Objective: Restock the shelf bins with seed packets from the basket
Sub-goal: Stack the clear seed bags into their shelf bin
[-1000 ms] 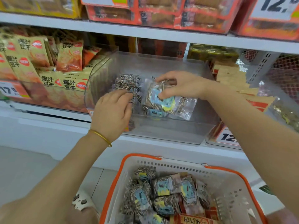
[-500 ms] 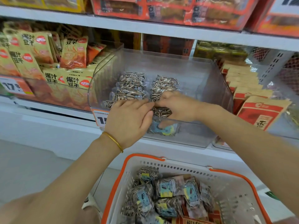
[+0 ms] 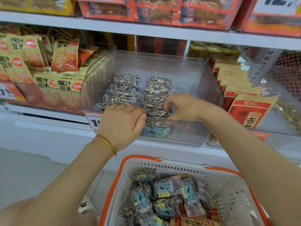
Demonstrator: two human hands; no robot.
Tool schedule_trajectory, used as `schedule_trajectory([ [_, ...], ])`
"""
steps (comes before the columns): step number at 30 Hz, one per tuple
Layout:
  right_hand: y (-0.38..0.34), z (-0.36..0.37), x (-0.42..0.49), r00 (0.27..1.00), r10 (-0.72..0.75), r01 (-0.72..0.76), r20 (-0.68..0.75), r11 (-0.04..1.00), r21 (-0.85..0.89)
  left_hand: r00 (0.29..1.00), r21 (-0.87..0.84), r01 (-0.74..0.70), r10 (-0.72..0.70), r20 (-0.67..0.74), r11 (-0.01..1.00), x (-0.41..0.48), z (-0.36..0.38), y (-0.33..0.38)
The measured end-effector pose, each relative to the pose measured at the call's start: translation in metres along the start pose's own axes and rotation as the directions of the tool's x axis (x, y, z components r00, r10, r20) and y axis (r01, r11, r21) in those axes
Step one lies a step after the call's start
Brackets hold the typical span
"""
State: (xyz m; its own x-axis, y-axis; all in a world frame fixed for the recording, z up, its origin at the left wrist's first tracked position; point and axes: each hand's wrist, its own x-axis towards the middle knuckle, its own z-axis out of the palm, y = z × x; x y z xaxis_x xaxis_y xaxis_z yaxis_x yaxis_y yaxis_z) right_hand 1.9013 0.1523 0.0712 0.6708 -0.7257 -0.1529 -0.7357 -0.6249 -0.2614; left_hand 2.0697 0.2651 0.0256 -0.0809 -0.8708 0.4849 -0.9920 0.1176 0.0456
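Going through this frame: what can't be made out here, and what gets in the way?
All in the head view:
- Left hand: its fingertips are hidden under its own back, so its grip is unclear.
- Price tag: most of the number is covered by the left hand.
- Front seed packet: the label is blurred behind the clear bin wall.
- Basket: the near part is cut off by the bottom edge.

A clear plastic bin point(image 3: 187, 136) sits at the front edge of the middle shelf. Inside it, seed packets point(image 3: 125, 88) of striped sunflower seeds stand on edge in two rows, running from the front wall towards the back. One blue-labelled packet point(image 3: 154, 132) leans flat against the front wall. Below the shelf, a white basket point(image 3: 228, 193) with an orange rim holds more packets point(image 3: 162, 188), heaped loosely in its left half.
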Motion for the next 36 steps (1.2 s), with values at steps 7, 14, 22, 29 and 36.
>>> schedule_trajectory([
  [7,0.003,-0.002,-0.011,0.997,-0.010,0.007,-0.081,0.999,-0.036,0.998,0.050,-0.049,0.050,-0.036,0.998,-0.004,0.000,-0.003],
  [14,-0.010,0.045,-0.129,0.798,-0.095,0.235,-0.596,0.958,0.162,0.943,-0.007,-0.306,0.302,-0.136,0.952,-0.052,-0.004,0.044],
  [22,0.089,0.218,-0.123,0.921,0.299,-0.327,0.250,0.942,0.075,0.682,-0.126,-0.213,0.240,0.691,0.969,-0.123,0.083,0.083],
  [29,0.105,0.279,-0.121,0.797,0.526,-0.572,0.298,0.816,0.090,0.482,-0.002,-0.224,0.112,0.869,0.975,-0.135,0.135,0.081],
  [36,0.105,0.296,-0.118,0.721,0.626,-0.674,0.297,0.733,0.092,0.328,0.228,0.003,-0.216,0.919,0.974,-0.154,0.175,0.048],
])
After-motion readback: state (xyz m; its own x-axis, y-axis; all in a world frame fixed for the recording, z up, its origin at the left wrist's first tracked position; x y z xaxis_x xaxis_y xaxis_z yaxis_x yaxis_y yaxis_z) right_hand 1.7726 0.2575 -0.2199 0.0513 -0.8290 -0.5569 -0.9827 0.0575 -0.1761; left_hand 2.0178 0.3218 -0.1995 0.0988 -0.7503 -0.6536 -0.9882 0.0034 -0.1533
